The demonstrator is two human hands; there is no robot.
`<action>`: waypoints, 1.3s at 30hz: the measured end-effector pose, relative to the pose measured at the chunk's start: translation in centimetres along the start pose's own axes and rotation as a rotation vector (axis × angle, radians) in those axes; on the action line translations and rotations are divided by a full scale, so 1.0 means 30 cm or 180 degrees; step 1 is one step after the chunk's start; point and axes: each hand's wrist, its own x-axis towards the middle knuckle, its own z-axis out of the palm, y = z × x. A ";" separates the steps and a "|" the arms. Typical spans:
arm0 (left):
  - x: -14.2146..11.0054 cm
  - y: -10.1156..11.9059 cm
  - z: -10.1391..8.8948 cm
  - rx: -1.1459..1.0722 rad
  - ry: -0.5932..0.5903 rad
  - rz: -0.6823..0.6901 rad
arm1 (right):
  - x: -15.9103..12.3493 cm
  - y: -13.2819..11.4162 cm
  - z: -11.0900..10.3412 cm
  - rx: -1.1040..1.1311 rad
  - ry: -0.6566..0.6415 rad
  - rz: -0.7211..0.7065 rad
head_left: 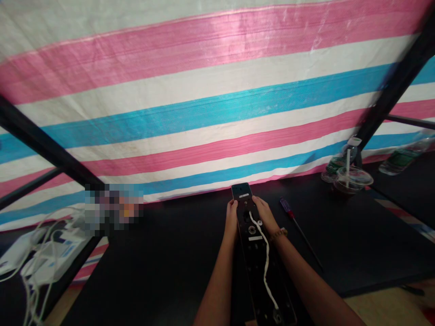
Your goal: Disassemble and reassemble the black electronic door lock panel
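A long black panel (253,251) with a white cable (265,262) running along its face lies lengthwise on the black table (152,262), reaching from my body to the far edge. My left hand (232,216) grips its left edge near the far end, fingers curled around it. My right hand (264,215) grips the right edge opposite, fingers also curled; a bracelet sits on that wrist. A small white label (244,195) shows at the panel's far end.
A screwdriver (299,228) with a purple and red handle lies right of my right hand. A lidded plastic cup with straw (351,179) and bottles (403,158) stand at the far right. White chargers and cables (41,258) lie at left. A striped tarp (204,99) hangs behind.
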 end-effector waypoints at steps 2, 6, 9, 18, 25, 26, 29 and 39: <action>-0.002 0.002 0.000 0.0002 -0.0008 0.0007 | -0.001 -0.002 0.001 -0.0014 0.0001 0.0000; -0.003 0.005 -0.004 0.0009 -0.0036 0.0013 | -0.004 -0.007 0.005 -0.0009 0.0029 0.0028; 0.001 0.004 -0.009 0.0020 -0.0060 0.0022 | -0.005 -0.007 0.006 0.0043 0.0046 0.0077; 0.002 -0.008 -0.016 0.0075 -0.0130 0.0155 | 0.009 0.011 -0.004 -0.0036 0.0073 0.0089; 0.012 -0.021 -0.025 0.0062 -0.0199 0.0255 | 0.013 0.017 -0.006 -0.0035 0.0122 -0.0011; 0.013 -0.021 -0.024 0.0053 -0.0202 0.0260 | 0.012 0.015 -0.006 -0.0052 0.0125 -0.0041; 0.011 -0.017 -0.022 0.0024 -0.0227 0.0267 | 0.005 0.006 -0.003 -0.0064 0.0081 -0.0086; -0.017 0.003 -0.006 -0.0147 -0.0322 0.0226 | -0.013 -0.004 0.000 0.0002 0.0008 -0.0017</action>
